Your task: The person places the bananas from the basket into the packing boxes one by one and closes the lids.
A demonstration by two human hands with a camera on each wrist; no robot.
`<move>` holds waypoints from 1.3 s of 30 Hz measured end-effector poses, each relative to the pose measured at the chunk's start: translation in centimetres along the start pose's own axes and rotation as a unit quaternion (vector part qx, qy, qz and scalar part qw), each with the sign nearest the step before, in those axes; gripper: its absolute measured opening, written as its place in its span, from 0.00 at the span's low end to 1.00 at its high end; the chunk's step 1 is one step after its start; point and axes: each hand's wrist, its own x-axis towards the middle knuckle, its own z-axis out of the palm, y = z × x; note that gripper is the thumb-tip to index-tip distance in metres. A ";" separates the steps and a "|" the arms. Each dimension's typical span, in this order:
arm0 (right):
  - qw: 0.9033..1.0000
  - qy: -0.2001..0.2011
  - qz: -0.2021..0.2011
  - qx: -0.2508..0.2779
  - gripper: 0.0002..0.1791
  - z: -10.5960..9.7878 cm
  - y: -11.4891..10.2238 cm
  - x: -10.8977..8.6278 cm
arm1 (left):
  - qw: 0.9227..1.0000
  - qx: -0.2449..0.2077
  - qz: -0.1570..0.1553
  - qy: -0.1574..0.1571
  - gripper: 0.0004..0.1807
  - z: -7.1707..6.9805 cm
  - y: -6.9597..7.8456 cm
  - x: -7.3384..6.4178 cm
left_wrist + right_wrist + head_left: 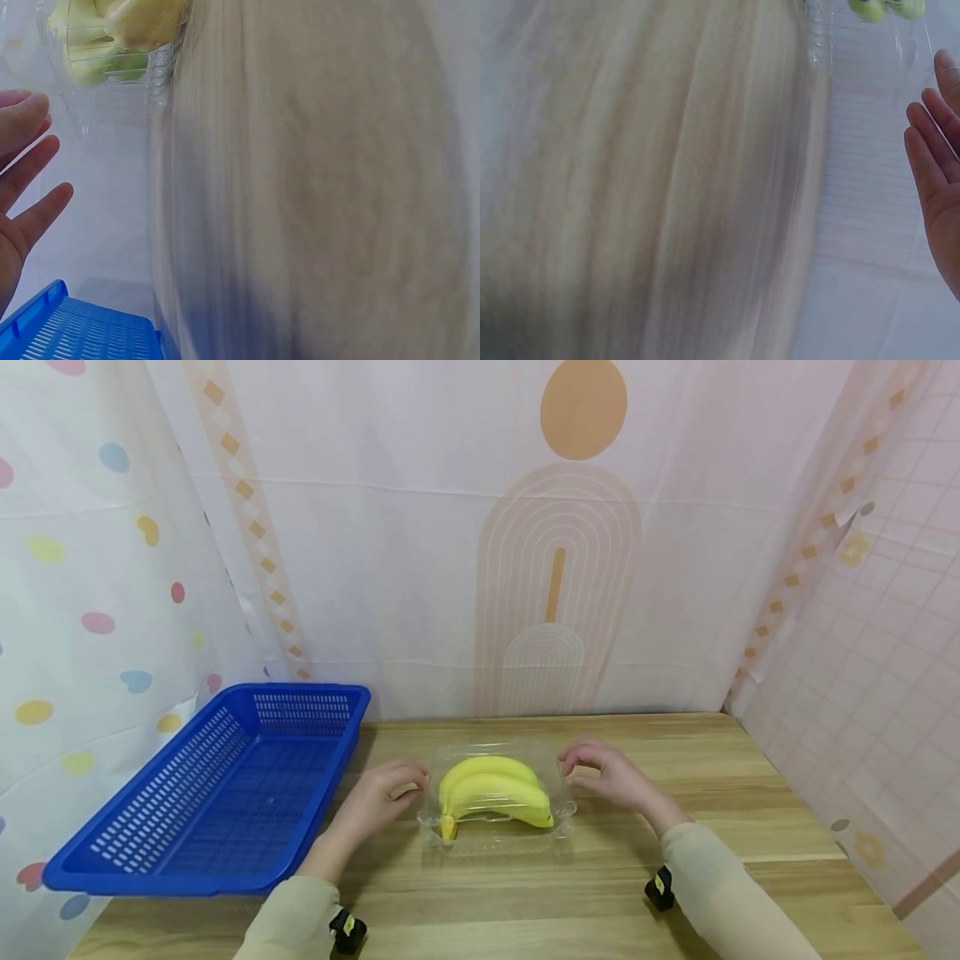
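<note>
Two yellow bananas [495, 793], joined at the stem, lie in a clear plastic clamshell box [495, 852] on the table. To the box's left is my left hand [382, 797], its fingertips close to the plastic rim and a gap showing between thumb and forefinger. My right hand [607, 774] is at the opposite side, fingertips by the rim there. In the left wrist view the fingers [34, 169] spread loosely beside the clear plastic. Fairly straight fingers [934, 150] show in the right wrist view. Whether fingertips touch the see-through plastic is hard to tell.
A large blue plastic basket [330, 777] with slotted sides stands on the left of the wooden table [600, 893], close to my left forearm. Patterned curtains [420, 568] hang behind the table and along both sides.
</note>
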 end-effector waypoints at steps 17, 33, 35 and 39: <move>0.992 -0.011 -0.086 -0.094 0.11 0.3 0.4 -0.2 | 0.994 0.087 0.044 -0.039 0.17 -0.3 0.1 -0.3; 0.985 -0.005 -0.124 -0.122 0.10 0.3 0.2 -0.3 | 0.993 0.093 0.047 -0.052 0.17 -0.7 0.3 -0.5; 0.984 -0.001 -0.124 -0.126 0.09 0.2 0.1 -0.5 | 0.993 0.091 0.046 -0.057 0.17 -0.8 0.4 -0.5; 0.984 0.001 -0.110 -0.139 0.07 -0.1 -0.5 -0.9 | 0.992 0.101 0.040 -0.068 0.17 -1.0 0.7 -0.4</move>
